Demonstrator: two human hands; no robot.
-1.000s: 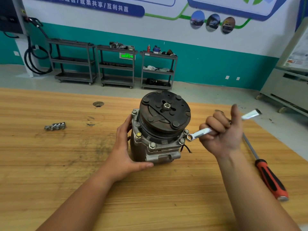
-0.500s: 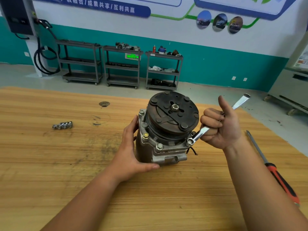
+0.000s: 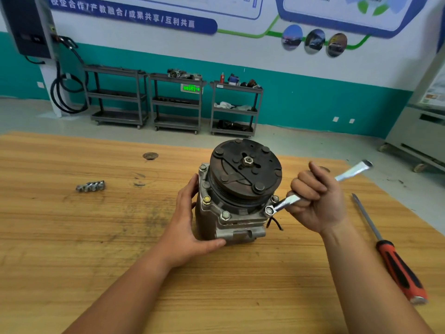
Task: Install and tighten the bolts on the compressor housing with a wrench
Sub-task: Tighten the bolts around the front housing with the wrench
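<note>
Compressor (image 3: pixel 237 194) stands upright on the wooden workbench (image 3: pixel 72 237), left hand (image 3: pixel 190 227) cupping its side. Right hand (image 3: pixel 317 203) clenches the wrench (image 3: pixel 313 189), ring end seated on a flange bolt (image 3: pixel 269 210). Screwdriver (image 3: pixel 387 247) lies nearby.

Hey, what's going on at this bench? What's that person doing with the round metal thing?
A person is bolting up a compressor that stands on a wooden table. The left hand holds its housing steady. The right hand grips a wrench, whose ring end sits over a bolt at the front right of the flange. Other bolts already sit in the flange. A red-handled screwdriver lies untouched to the right.
</note>
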